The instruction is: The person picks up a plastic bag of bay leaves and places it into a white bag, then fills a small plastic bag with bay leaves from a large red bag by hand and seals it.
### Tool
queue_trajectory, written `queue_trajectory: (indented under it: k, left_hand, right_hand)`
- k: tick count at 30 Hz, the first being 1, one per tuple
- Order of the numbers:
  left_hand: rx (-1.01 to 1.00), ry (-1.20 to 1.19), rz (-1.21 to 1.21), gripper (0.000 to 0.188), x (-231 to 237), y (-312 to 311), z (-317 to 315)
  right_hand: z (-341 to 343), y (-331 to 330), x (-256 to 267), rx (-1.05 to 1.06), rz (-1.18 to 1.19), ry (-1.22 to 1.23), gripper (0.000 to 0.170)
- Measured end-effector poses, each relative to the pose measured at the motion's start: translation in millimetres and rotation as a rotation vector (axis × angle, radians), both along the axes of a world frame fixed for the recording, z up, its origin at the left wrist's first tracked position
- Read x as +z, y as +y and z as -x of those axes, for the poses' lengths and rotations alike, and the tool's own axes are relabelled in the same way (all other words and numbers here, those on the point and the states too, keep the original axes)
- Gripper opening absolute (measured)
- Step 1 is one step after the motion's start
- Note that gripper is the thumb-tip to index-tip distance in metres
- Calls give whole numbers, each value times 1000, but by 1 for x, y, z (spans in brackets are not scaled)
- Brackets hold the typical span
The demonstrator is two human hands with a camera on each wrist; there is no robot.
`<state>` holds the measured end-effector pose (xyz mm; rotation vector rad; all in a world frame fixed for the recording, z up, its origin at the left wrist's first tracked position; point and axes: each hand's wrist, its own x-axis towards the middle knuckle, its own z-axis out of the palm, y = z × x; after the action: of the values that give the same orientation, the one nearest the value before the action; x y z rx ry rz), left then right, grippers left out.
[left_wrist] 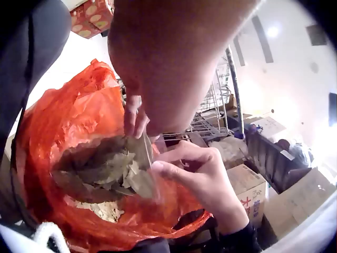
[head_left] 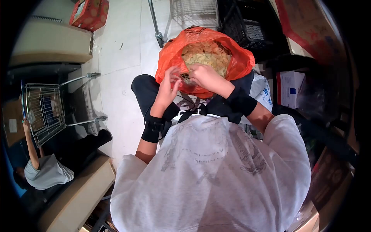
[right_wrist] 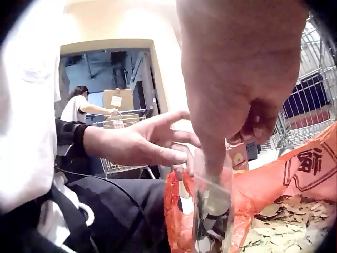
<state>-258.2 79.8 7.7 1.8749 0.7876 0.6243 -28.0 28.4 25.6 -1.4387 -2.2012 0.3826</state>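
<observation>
Both hands meet at a small clear plastic bag [head_left: 186, 78] with dried leaves inside. My left hand [head_left: 169, 89] holds its edge from the left, thumb and fingertips at the plastic in the right wrist view. From the other side my right hand [head_left: 208, 79] pinches the rim, one finger pointing down over the mouth. Greyish-green leaves [left_wrist: 105, 168] fill the clear bag in the left wrist view. Beneath it, a large orange-red plastic bag [head_left: 170, 50] lies wide open on the lap, with many loose dried leaves [head_left: 206, 56] in it.
A wire cart [head_left: 44, 112] stands at the left, where another person [head_left: 46, 170] grips its handle. Black crates [head_left: 247, 27] are at the back right, with a white plastic bag [head_left: 261, 92] by the right knee. A red box [head_left: 89, 14] sits at the far left.
</observation>
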Motion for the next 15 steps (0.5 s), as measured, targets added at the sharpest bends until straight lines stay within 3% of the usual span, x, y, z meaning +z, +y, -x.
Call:
queue_trajectory:
  k: [7, 10, 12, 15]
  left_hand:
    - [44, -117, 48, 24, -10, 24, -6]
    - [11, -1, -152, 18, -10, 30, -3]
    - [-2, -21, -230, 13, -16, 32, -4]
    - [24, -100, -157, 15, -23, 31, -7]
  right_hand:
    - [7, 11, -26, -75, 68, -212, 12]
    - [7, 6, -16, -80, 100, -134, 13]
    - [10, -2, 5, -88, -5, 119, 15]
    - [12, 2, -4, -120, 1, 111, 15]
